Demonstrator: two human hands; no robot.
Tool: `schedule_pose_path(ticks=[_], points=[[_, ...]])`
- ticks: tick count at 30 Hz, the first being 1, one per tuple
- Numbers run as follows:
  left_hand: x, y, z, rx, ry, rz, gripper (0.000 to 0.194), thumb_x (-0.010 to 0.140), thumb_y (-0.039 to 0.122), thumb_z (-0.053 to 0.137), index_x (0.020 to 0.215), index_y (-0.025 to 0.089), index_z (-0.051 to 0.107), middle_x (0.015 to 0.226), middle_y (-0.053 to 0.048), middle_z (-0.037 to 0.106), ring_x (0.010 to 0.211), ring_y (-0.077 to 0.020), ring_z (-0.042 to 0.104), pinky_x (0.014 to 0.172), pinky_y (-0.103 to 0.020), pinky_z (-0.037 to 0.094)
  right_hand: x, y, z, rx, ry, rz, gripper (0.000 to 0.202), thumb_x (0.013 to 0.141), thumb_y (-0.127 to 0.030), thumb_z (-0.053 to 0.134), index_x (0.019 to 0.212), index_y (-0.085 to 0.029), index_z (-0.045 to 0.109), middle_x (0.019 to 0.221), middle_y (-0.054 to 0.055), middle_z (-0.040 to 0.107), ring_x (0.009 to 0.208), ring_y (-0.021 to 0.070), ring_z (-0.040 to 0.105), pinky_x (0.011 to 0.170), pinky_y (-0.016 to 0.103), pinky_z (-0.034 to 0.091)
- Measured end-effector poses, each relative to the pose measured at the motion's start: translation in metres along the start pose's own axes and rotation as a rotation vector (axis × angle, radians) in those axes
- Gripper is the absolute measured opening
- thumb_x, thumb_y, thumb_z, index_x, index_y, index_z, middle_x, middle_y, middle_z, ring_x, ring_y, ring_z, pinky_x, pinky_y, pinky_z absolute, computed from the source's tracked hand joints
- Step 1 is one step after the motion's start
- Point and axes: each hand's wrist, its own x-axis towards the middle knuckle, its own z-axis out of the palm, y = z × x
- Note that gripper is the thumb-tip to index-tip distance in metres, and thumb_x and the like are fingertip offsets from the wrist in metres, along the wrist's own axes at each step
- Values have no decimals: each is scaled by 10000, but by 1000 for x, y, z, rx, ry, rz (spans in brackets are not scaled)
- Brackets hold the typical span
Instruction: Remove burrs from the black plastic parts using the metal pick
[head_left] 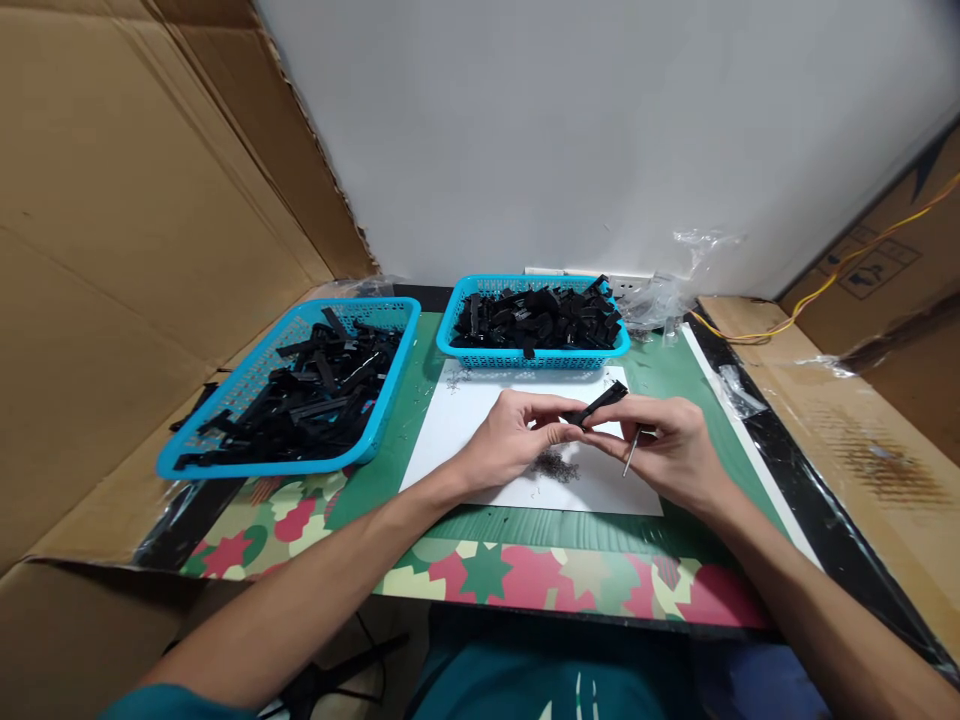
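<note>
A small black part (606, 400) is held between both hands above a white sheet (450, 440). My left hand (510, 437) pinches its lower left end between thumb and fingers. The fingertips of my right hand (667, 447) close on the part from the right. That same hand also has a thin metal tool (631, 455) tucked in its fingers, its tip pointing down. Below the hands, a small pile of tiny dark pieces (559, 466) lies on the sheet.
A blue basket (375, 445) of black parts stands at the left, and another blue basket (532, 361) at the back. Clear plastic (660, 303) lies behind, near yellow wires (806, 300). Cardboard (150, 220) walls the left side; a patterned strip (525, 580) runs along the front edge.
</note>
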Motion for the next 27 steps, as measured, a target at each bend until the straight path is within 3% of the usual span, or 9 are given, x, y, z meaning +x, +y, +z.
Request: schedule_pose_path(ticks=[5, 10, 14, 17, 20, 27], points=[[1, -2, 0, 30, -91, 43, 328, 991, 424, 698, 1180, 186, 820, 1110, -108, 813, 1048, -256, 746, 902, -367, 591, 1, 3, -4, -83, 9, -58, 118, 934, -164, 743, 951, -232, 837, 787, 33, 799, 580, 131, 615, 537, 258, 465], [0, -1, -1, 355, 53, 175, 355, 900, 361, 819, 1219, 215, 767, 1188, -76, 779, 959, -199, 691, 830, -328, 552, -1, 13, -3, -95, -7, -7, 148, 939, -188, 711, 917, -244, 847, 793, 35, 809, 594, 153, 666, 568, 275, 498], [-1, -6, -3, 571, 88, 313, 176, 905, 267, 809, 1064, 195, 783, 1014, -44, 791, 859, -178, 666, 813, -329, 526, -3, 21, -1, -91, -67, 79, 120, 929, -230, 724, 930, -229, 844, 813, 38, 815, 564, 143, 630, 550, 272, 468], [-1, -14, -4, 654, 101, 370, 157, 920, 257, 793, 1060, 184, 800, 953, -47, 803, 852, -192, 689, 812, -343, 525, -2, 21, -4, -118, -179, 180, 141, 940, -277, 712, 963, -203, 830, 792, 41, 793, 568, 138, 597, 563, 272, 449], [-1, -19, -6, 739, 103, 352, 202, 917, 265, 800, 1103, 187, 807, 907, -46, 798, 832, -204, 696, 803, -357, 519, 3, 17, -10, -126, -242, 209, 192, 977, -276, 645, 1034, -191, 808, 856, 58, 771, 675, 160, 625, 622, 276, 471], [0, -19, -7, 772, 49, 291, 143, 917, 253, 785, 1048, 209, 819, 902, -34, 802, 847, -217, 698, 786, -354, 506, 5, 24, -20, -315, -319, 112, 335, 1079, -230, 484, 1233, -240, 780, 1022, 102, 708, 928, 233, 680, 805, 366, 549]])
